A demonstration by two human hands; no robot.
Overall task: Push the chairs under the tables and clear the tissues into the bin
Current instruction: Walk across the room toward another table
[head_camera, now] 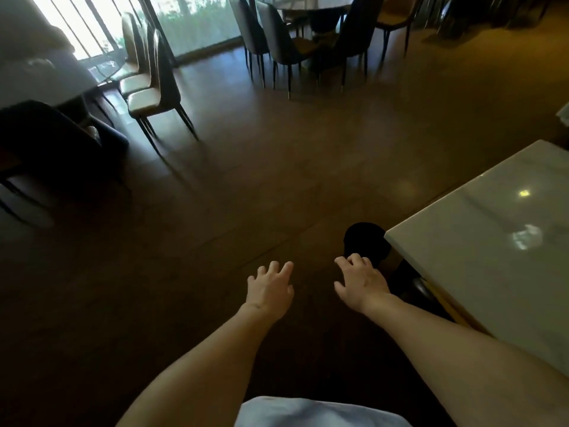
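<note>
Down at the bottom of the view, both bare arms reach out over the dark brown floor [277, 180]. The left hand [270, 288] is palm down with fingers spread and loosely bent, holding nothing — just hanging in the air above the floor. The right hand [361, 280] is the same deal, fingers spread and slightly curled, nothing in it; its fingertips sit right in front of a round black bin [366, 238], though I can't tell if they actually touch it.

That bin stands on the floor just beside the near corner of the glossy white marble-look table [480, 241] on the right. No idea what's inside it, too dark.

Over on the left there's a row of cream-seated chairs with dark backs and thin black legs [151, 97], tucked along a pale table [40, 78] that has something white and crumpled on top [40, 62] — could be a tissue, too blurry to say. At the top, grey and dark high-backed chairs [277, 44] crowd around a round table [311, 3], most pushed in close. A bit of white clothing [308, 411] shows at the bottom edge.
</note>
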